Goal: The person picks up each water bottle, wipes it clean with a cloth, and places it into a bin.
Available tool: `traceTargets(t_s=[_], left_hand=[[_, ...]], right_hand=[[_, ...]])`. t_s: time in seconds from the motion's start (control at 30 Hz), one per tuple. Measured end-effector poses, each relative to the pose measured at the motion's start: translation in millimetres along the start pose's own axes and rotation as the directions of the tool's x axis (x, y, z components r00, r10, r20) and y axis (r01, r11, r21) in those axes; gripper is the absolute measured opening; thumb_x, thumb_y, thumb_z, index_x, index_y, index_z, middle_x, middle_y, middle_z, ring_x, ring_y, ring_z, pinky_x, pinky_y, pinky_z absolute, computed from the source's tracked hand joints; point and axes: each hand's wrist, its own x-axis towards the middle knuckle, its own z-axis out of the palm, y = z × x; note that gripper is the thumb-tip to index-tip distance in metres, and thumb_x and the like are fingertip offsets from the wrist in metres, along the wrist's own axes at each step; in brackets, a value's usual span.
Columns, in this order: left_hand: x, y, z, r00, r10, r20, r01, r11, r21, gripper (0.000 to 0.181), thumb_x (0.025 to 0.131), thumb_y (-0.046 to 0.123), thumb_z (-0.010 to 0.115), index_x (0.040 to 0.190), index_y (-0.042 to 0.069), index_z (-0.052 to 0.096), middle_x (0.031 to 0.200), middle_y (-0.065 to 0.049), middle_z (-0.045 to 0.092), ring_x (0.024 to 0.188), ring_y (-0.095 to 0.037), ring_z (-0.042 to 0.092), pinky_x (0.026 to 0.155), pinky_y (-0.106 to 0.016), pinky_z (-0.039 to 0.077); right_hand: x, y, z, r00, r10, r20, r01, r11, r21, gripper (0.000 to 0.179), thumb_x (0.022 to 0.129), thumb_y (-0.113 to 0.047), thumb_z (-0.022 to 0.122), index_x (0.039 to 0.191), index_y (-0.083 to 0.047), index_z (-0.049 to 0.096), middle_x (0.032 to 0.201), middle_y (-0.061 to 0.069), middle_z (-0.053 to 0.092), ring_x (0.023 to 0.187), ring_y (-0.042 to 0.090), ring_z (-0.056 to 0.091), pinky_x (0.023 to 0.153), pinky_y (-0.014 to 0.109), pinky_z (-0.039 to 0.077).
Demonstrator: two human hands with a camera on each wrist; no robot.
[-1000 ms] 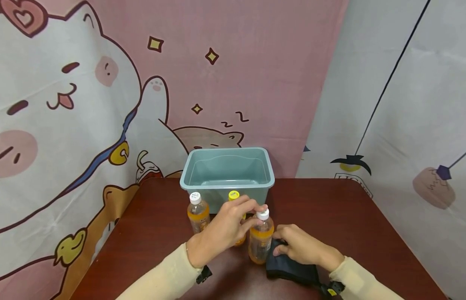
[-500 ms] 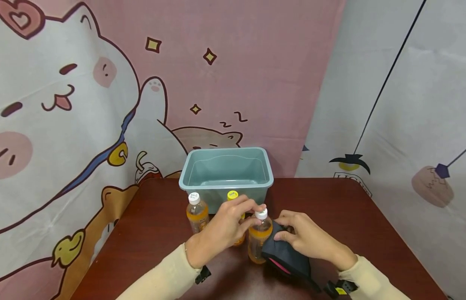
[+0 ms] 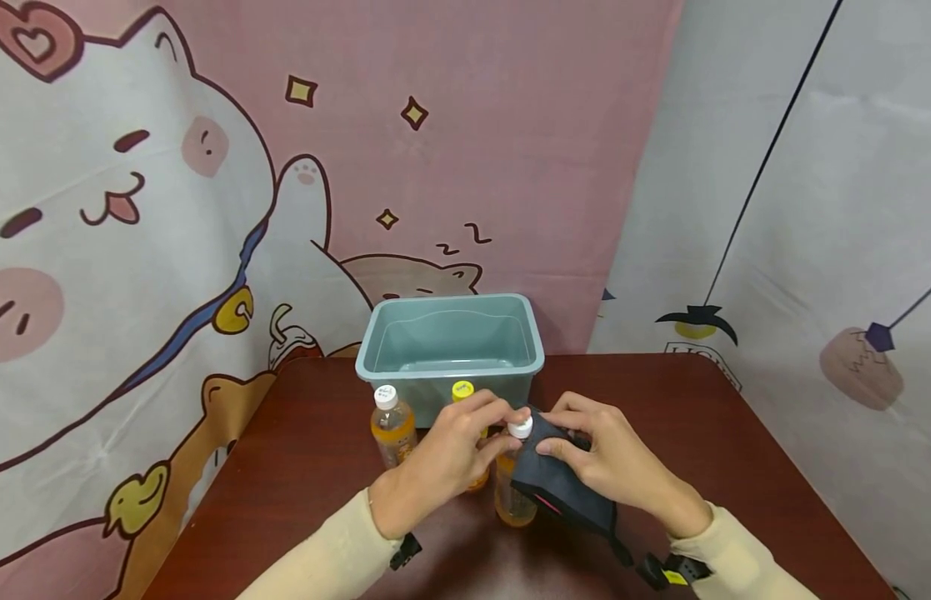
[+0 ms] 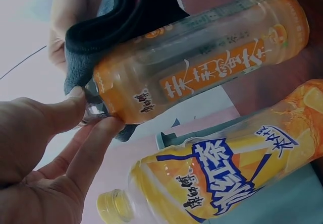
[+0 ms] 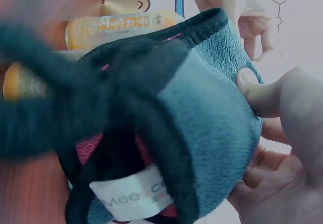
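My left hand pinches the neck of a white-capped drink bottle with an orange label, upright on the table. With thumb and fingers my right hand grips a dark grey fuzzy fabric piece. Black binding, pink lining, a dark strap and a white label show on it in the right wrist view. The fabric overlaps the bottle's right side, up beside the cap. Behind my left hand stands a yellow-capped bottle, partly hidden in the head view.
Another white-capped bottle stands to the left, partly behind my left forearm. At the back of the brown table sits a light blue-green plastic bin. A cartoon-printed cloth hangs behind the table.
My right hand has lifted the fabric piece up and left from the table, against the bottle's right side. The left hand stays at the bottle's neck.
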Motion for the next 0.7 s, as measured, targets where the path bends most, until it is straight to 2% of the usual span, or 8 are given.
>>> traceTargets(t_s=[0.3,0.5,0.7], left_hand=[[-0.8,2.5,-0.1,1.000,-0.024,-0.005,0.024,0.999,-0.043,0.025,0.102,0.009,0.091,0.124,0.008,0.080,0.125,-0.008,0.079,0.109,-0.016,0.081,0.090,-0.012,0.065],[-2.0,5.1,3.0,0.999,-0.046,-0.024,0.045,0.998,-0.046,0.026,0.102,0.009,0.092,0.124,0.007,0.079,0.122,-0.008,0.078,0.109,-0.017,0.080,0.089,-0.016,0.068],[-0.2,6.3,5.7,0.998,-0.036,-0.048,0.035,0.999,-0.028,0.027,0.100,0.014,0.095,0.121,0.010,0.078,0.119,-0.006,0.077,0.105,-0.015,0.079,0.088,-0.022,0.071]], right_hand=[[-0.6,-5.3,-0.9,1.000,0.015,0.000,-0.015,1.000,0.006,0.033,0.099,-0.014,0.095,0.131,-0.015,0.089,0.101,-0.014,0.069,0.079,0.001,0.059,0.064,0.025,0.057],[-2.2,-6.5,-2.8,1.000,0.006,0.002,-0.006,1.000,0.002,0.032,0.099,-0.013,0.095,0.130,-0.017,0.089,0.101,-0.015,0.070,0.082,0.001,0.061,0.066,0.023,0.057],[-3.4,-5.1,-9.5,1.000,-0.002,0.002,0.002,1.000,-0.018,0.029,0.097,-0.010,0.096,0.125,-0.018,0.090,0.102,-0.015,0.071,0.084,0.001,0.063,0.067,0.023,0.059]])
